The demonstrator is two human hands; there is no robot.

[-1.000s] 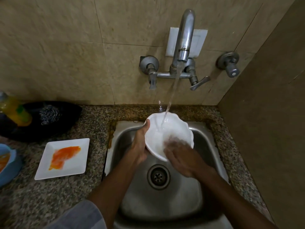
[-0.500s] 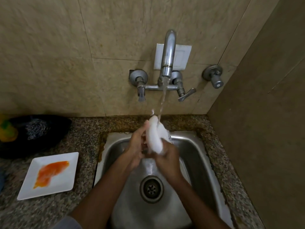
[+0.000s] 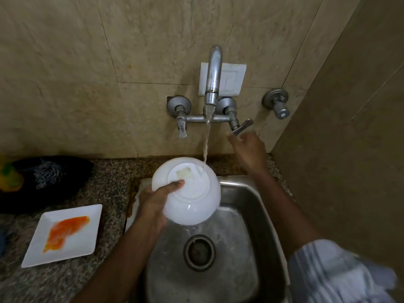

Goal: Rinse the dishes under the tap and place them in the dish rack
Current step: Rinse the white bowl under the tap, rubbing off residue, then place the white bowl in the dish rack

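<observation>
My left hand [image 3: 153, 206] grips a white bowl [image 3: 192, 200] turned bottom-up over the steel sink [image 3: 251, 215], thumb on its base. Water runs from the tap [image 3: 213, 84] onto the bowl's base. My right hand [image 3: 249, 147] is raised at the right lever handle [image 3: 241, 126], fingers touching it, holding nothing else. A square white plate [image 3: 87, 237] smeared with orange sauce lies on the granite counter left of the sink. No dish rack is in view.
A dark bowl holding a scrubber [image 3: 48, 173] and a yellow-green bottle [image 3: 9, 178] sit at the back left of the counter [image 3: 109, 193]. A second valve [image 3: 277, 103] is on the tiled wall. A side wall closes the right.
The bowl was flipped from face-up, through edge-on, to bottom-up. My right hand left the bowl and rose to the tap's right lever. My left hand alone now holds the bowl.
</observation>
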